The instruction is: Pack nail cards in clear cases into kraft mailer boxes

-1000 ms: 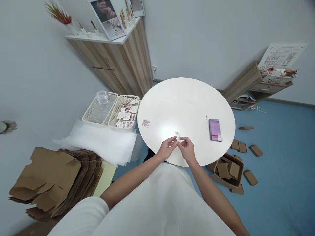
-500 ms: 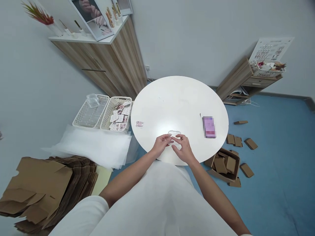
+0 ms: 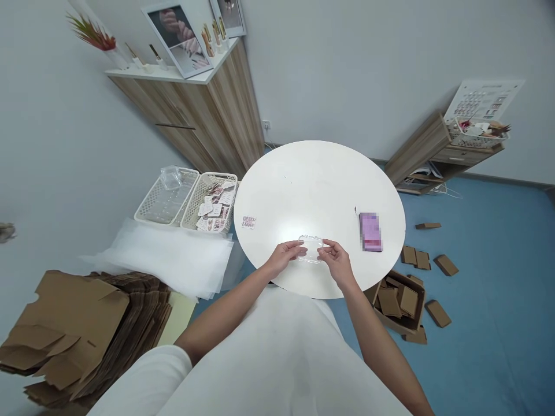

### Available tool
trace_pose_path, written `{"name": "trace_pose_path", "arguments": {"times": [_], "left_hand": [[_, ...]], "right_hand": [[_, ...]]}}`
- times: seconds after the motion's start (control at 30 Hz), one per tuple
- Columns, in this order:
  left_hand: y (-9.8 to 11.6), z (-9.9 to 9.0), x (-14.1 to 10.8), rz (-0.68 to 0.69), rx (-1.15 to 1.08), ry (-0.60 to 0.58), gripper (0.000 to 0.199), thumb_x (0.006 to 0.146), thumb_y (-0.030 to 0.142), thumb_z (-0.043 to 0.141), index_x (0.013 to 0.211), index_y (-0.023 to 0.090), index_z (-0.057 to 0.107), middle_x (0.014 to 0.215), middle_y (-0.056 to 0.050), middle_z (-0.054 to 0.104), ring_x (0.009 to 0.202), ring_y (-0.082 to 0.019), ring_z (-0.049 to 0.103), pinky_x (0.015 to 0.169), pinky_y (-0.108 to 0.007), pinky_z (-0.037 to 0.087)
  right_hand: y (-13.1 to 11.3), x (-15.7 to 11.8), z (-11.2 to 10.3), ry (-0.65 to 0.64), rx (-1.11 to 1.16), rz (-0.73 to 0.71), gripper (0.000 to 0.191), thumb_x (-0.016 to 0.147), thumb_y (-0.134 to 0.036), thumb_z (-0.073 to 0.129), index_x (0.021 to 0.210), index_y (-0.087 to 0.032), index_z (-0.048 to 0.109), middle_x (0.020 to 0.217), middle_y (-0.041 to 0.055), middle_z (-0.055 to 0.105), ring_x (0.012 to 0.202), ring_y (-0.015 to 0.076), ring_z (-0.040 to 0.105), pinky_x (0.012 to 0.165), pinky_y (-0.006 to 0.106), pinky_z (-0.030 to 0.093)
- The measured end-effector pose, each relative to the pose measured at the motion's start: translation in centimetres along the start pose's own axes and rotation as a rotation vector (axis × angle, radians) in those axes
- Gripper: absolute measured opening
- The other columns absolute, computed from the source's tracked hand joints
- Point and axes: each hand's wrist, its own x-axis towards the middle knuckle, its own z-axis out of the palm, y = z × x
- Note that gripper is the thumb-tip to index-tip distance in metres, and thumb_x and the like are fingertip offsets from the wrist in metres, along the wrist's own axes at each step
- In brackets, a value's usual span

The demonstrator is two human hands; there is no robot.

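A small clear plastic case [image 3: 310, 249] is held just over the near part of the round white table [image 3: 321, 179]. My left hand [image 3: 286, 255] pinches its left side, thumb and fingers closed on the edge. On the opposite side my right hand [image 3: 337, 261] grips the right edge in the same way. Whether anything lies inside the case is too faint to make out. Left of the hands, a small card of pink nail-like pieces [image 3: 248, 222] lies on the table. A purple blurred-out rectangular item [image 3: 370, 232] lies to the right.
White baskets stand left of the table, one with clear plastic cases [image 3: 167, 193], the other with printed cards [image 3: 214, 209]. Below are white sheets [image 3: 173, 254] and stacked flat cardboard [image 3: 82, 323]. A carton [image 3: 396, 300] with small brown boxes stands at right; several more lie on the floor.
My hands have moved apart to the two sides of the clear case, which shows more fully between them. The whole view has shifted slightly.
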Motion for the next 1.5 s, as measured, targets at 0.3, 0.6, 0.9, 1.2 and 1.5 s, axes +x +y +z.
{"name": "trace_pose_path", "arguments": {"times": [0.3, 0.6, 0.9, 1.2, 1.5], "left_hand": [[0.4, -1.9, -0.2, 0.261, 0.440, -0.041, 0.077, 0.063, 0.030, 0.067, 0.131, 0.026, 0.030, 0.120, -0.010, 0.049, 0.102, -0.020, 0.053, 0.087, -0.037, 0.038], [2.1, -0.9, -0.3, 0.433, 0.710, -0.129, 0.082, 0.054, 0.030, 0.074, 0.127, 0.026, 0.036, 0.101, -0.004, 0.054, 0.091, -0.017, 0.052, 0.085, -0.034, 0.040], [2.3, -0.8, -0.2, 0.384, 0.621, -0.137, 0.076, 0.055, 0.028, 0.074, 0.123, 0.027, 0.041, 0.097, -0.003, 0.055, 0.087, -0.016, 0.052, 0.083, -0.034, 0.040], [2.5, -0.7, -0.2, 0.348, 0.569, -0.151, 0.074, 0.055, 0.025, 0.074, 0.122, 0.028, 0.043, 0.090, -0.002, 0.053, 0.084, -0.015, 0.051, 0.082, -0.032, 0.039], [1.8, -1.0, -0.2, 0.312, 0.502, -0.162, 0.089, 0.052, 0.029, 0.077, 0.129, 0.029, 0.033, 0.095, -0.003, 0.054, 0.085, -0.015, 0.051, 0.084, -0.034, 0.037]], "right_hand": [[0.1, -0.1, -0.9, 0.030, 0.065, 0.072, 0.043, 0.063, -0.040, 0.067, 0.100, -0.022, 0.054, 0.069, -0.0024, 0.057, 0.063, 0.0122, 0.056, 0.072, 0.034, 0.045], [0.1, -0.5, -0.6, -0.042, 0.104, 0.107, 0.044, 0.065, -0.038, 0.065, 0.104, -0.022, 0.052, 0.070, -0.0014, 0.057, 0.064, 0.0126, 0.055, 0.072, 0.035, 0.046], [-1.0, -0.7, -1.6, -0.149, -0.220, -0.106, 0.064, 0.064, -0.039, 0.066, 0.121, -0.031, 0.040, 0.125, 0.0070, 0.043, 0.102, 0.0212, 0.051, 0.086, 0.041, 0.042], [-2.4, -0.5, -2.0, -0.369, -0.494, -0.305, 0.069, 0.062, -0.036, 0.068, 0.124, -0.034, 0.039, 0.139, 0.0051, 0.028, 0.113, 0.0254, 0.045, 0.089, 0.045, 0.040], [-2.2, -0.6, -1.4, -0.294, -0.412, -0.411, 0.061, 0.064, -0.028, 0.066, 0.121, -0.030, 0.045, 0.133, 0.0053, 0.038, 0.119, 0.0239, 0.038, 0.093, 0.041, 0.040]]}}
